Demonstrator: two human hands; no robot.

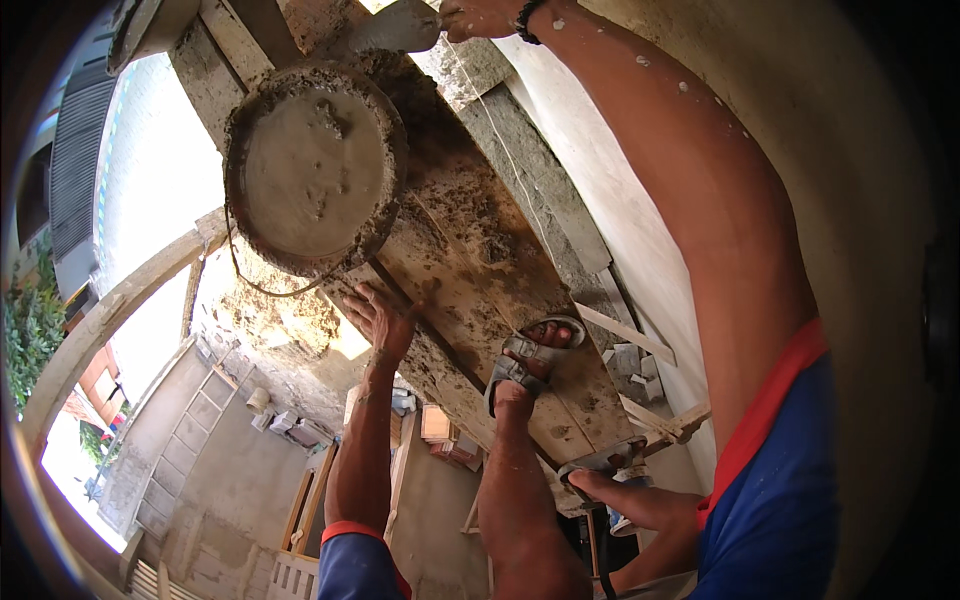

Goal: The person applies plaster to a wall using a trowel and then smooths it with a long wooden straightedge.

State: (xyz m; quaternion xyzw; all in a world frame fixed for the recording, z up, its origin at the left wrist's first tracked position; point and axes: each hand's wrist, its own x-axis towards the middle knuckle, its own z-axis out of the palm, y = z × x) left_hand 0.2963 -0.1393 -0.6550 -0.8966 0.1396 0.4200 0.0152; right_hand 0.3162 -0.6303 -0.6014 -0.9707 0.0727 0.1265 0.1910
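My right hand [480, 18], with a dark bracelet at the wrist, is closed at the top edge around the handle end of a trowel [398, 28]. The trowel's grey, mortar-smeared blade points left, just beyond a round bucket [392, 110] with a crusted rim. Wet grey mortar [300, 185] fills the bucket, with a few lumps on its surface. My left hand [383, 322] has its fingers spread at the edge of the planks [470, 240], just below the bucket, holding nothing. A thin wire handle [262, 290] hangs down the bucket's side.
My sandalled feet [535, 355] are on the mortar-spattered planks. A pale wall [590, 150] runs along the right, with a thin string beside it. Far below at left are a ladder [185, 440] and stacked blocks [300, 430]. A curved-looking wooden beam [110, 305] crosses the left side.
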